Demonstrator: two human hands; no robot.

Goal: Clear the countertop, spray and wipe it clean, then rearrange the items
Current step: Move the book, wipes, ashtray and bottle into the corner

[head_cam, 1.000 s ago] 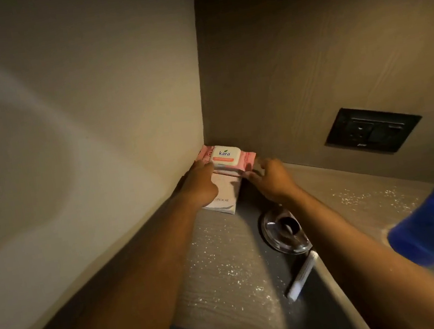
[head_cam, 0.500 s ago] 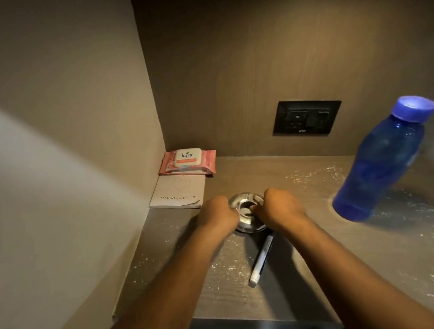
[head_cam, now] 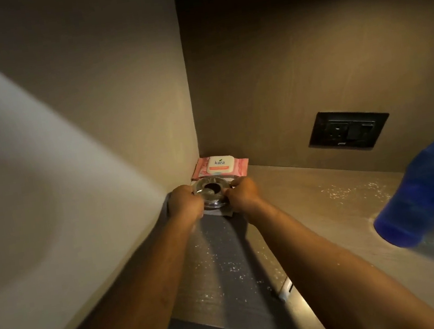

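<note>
Pink wipes pack (head_cam: 220, 166), white lid; blue bottle (head_cam: 428, 189); black socket (head_cam: 348, 129); speckled countertop (head_cam: 328, 198)

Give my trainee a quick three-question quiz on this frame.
1. True or false: both hands hold the metal dish.
2. What lies right behind the dish: A) wipes pack B) bottle C) socket?
3. Fill in: the bottle's cap is ____.

Key: 1 true, left hand and right hand grip its sides. 2 A. 3 blue.
</note>
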